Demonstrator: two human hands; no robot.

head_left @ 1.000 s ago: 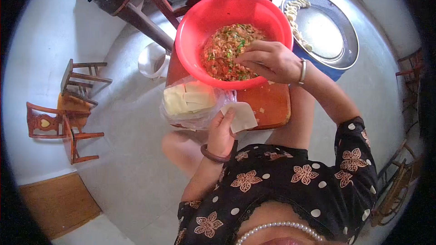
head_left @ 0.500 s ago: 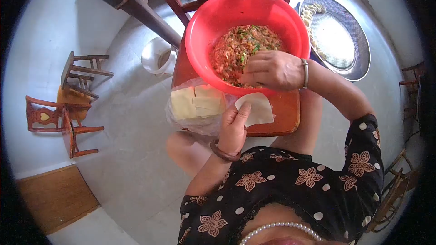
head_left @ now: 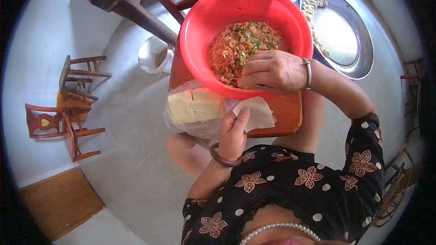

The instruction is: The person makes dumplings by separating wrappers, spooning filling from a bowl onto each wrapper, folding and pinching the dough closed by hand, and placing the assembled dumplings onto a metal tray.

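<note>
My left hand (head_left: pixel 234 129) pinches a pale, square dumpling wrapper (head_left: pixel 255 114) between thumb and fingers, just below the rim of a big red plastic basin (head_left: pixel 202 31). Inside the basin lies a minced filling (head_left: pixel 231 47) with green and orange bits. My right hand (head_left: pixel 274 72) reaches in at the near right side. Its fingers are curled together at the filling's edge, and what they grip is hidden by the hand. Left of my left hand, stacked wrappers (head_left: pixel 195 107) rest on a clear plastic bag (head_left: pixel 195 129).
A wooden chair seat (head_left: pixel 288 111) bears the basin and the bag. Beyond my right arm, a round mesh tray (head_left: pixel 359 41) has folded dumplings (head_left: pixel 313 16) along its left side. On the floor at left stand a white bucket (head_left: pixel 147 56) and small wooden chairs (head_left: pixel 70 124).
The view has shifted slightly. My left hand still holds the wrapper, now a touch lower and more tilted. My right hand stays at the filling with its fingers curled.
</note>
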